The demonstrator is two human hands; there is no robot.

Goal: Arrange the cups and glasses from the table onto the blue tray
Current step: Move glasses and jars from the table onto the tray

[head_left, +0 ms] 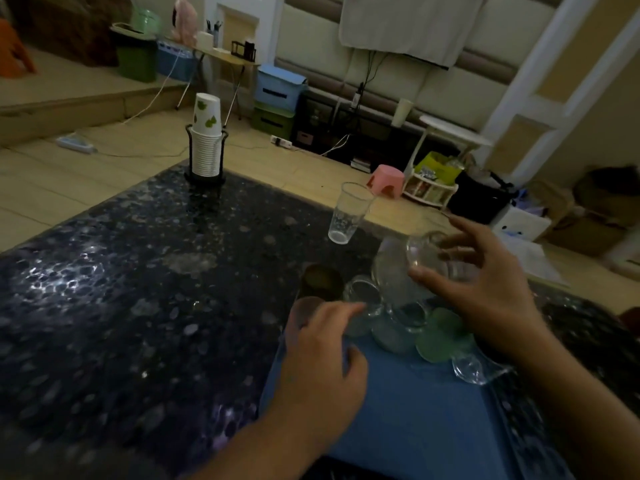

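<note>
The blue tray (398,417) lies on the dark speckled table (121,306), close in front of me. Several glasses stand crowded at its far end, among them a clear glass (363,294), a green cup (440,336) and a dark cup (320,280). My right hand (485,282) hovers over that group, gripping a small clear glass (424,251) between thumb and fingers, beside a large clear jug-like glass (391,268). My left hand (322,368) rests at the tray's left edge, its fingers around a tinted glass (304,311). A tall clear plastic cup (348,213) stands alone on the table farther off.
A stack of white paper cups (206,147) in a black holder stands at the table's far corner. A clear glass (474,368) lies on its side at the tray's right edge. On the floor behind are a pink stool (388,178), boxes and cables.
</note>
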